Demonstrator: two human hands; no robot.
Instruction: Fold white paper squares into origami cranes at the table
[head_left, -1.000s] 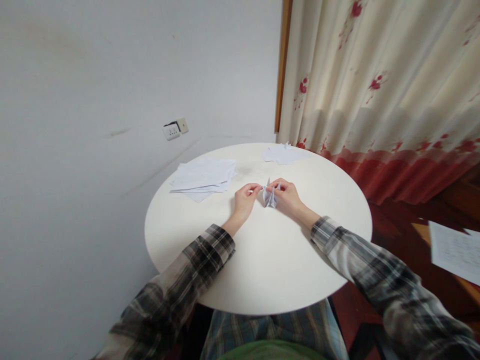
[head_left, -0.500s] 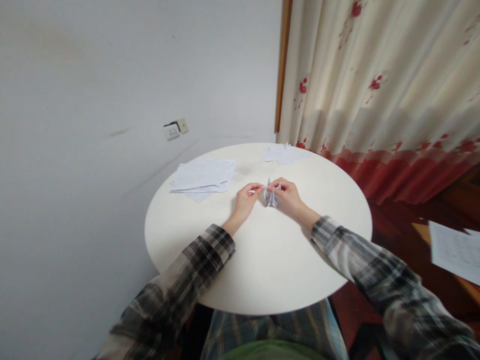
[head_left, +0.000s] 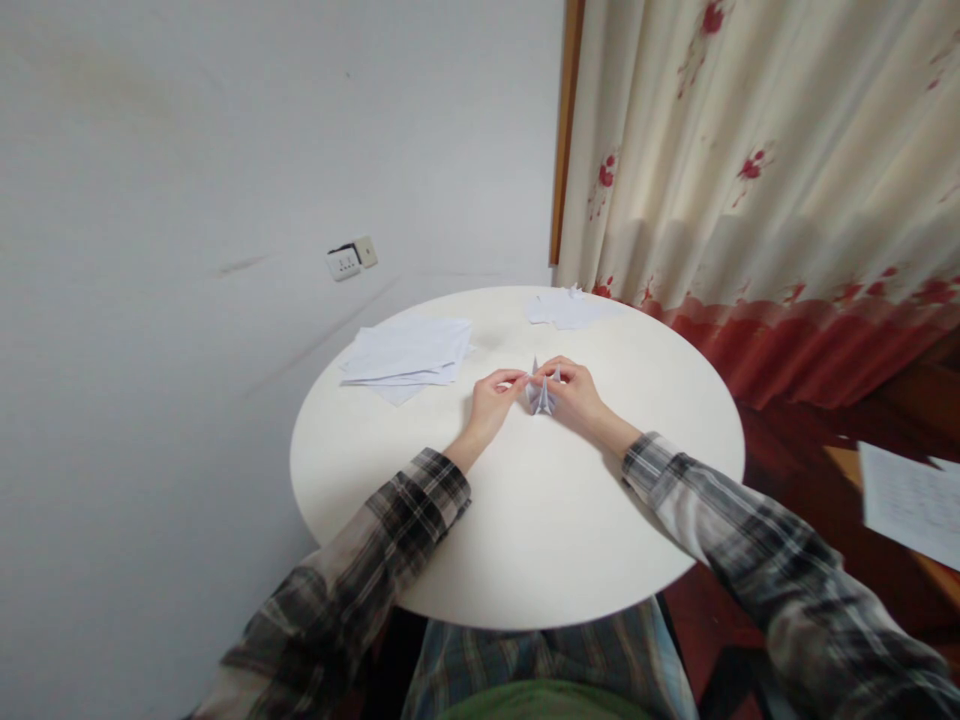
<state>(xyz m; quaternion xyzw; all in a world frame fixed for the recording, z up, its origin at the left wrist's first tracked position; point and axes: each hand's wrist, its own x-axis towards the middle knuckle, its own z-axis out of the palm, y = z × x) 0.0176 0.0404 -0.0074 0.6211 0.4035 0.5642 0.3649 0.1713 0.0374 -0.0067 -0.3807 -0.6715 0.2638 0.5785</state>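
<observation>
A small piece of folded white paper with several upright points stands at the middle of the round white table. On its left side, my left hand pinches a tip of the paper between thumb and finger. My right hand grips the other side, its fingers closed on the paper and covering part of it. Both forearms, in plaid sleeves, come in from the near side.
A stack of white sheets lies at the table's back left. More paper rests at the back right edge. A wall with a socket stands behind, a flowered curtain to the right. Written sheets lie lower right.
The folded paper has shifted very slightly and its points sit at a slightly different angle. Both hands keep their hold in nearly the same place.
</observation>
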